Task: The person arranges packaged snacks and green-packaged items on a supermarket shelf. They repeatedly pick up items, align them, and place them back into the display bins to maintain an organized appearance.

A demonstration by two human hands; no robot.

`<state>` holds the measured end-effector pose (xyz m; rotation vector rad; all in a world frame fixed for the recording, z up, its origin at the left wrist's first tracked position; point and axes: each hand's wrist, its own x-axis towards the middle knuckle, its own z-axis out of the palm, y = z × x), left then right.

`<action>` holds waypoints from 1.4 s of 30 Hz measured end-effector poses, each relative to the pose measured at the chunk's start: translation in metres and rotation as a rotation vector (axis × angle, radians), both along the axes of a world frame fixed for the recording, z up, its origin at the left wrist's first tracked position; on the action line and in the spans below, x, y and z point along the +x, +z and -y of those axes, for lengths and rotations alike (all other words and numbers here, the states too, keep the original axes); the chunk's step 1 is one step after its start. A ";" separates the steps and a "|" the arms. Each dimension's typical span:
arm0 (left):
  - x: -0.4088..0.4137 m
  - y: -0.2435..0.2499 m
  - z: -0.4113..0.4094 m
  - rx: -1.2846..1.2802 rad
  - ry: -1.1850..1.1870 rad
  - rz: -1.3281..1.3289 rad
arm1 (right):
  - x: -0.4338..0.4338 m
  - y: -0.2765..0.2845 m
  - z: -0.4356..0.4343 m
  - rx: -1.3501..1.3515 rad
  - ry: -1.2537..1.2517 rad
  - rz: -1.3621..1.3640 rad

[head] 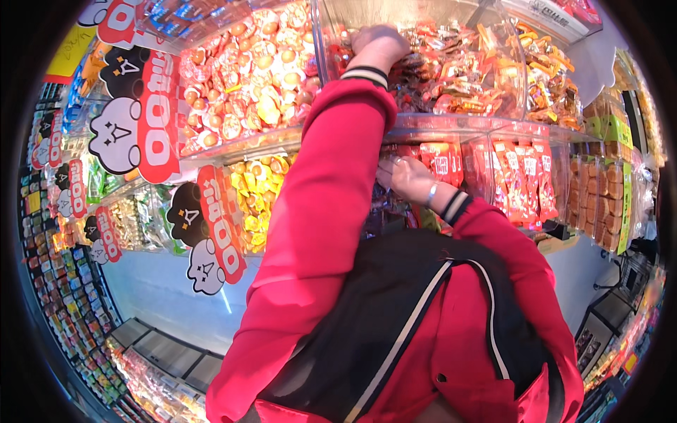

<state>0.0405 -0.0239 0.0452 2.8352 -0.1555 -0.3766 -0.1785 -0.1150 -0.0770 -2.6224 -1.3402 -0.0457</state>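
Observation:
My left hand [378,43] reaches into an upper clear plastic bin of small wrapped snacks [449,69], at its left side by the divider. Its fingers are turned away and partly hidden, so what they hold cannot be told. Lower down, my right hand [406,178] is in front of the lower shelf, close to red snack packets [441,161]. A bracelet circles that wrist. The fingertips lie partly behind my left sleeve [338,174], and whether they grip anything is unclear.
Left of the divider is a bin of round red-wrapped snacks [254,79], above yellow-wrapped ones [259,195]. Cartoon signs [158,111] jut out at the left. Orange-wrapped snacks [550,79] and packaged bread rolls [597,201] are on the right. A clear bin rim [476,122] runs between the tiers.

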 end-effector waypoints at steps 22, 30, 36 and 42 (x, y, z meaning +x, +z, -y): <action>-0.009 -0.007 0.001 -0.100 0.038 0.115 | 0.022 0.104 0.079 0.359 -0.249 -0.709; -0.010 -0.028 0.007 -0.039 -0.015 0.149 | 0.127 0.201 0.054 0.580 -0.455 -0.090; -0.013 -0.018 0.005 0.006 -0.098 0.035 | 0.234 0.173 -0.007 0.077 -0.265 0.027; -0.023 -0.003 0.003 0.083 -0.141 0.036 | 0.286 0.122 -0.029 -0.006 -0.274 -0.353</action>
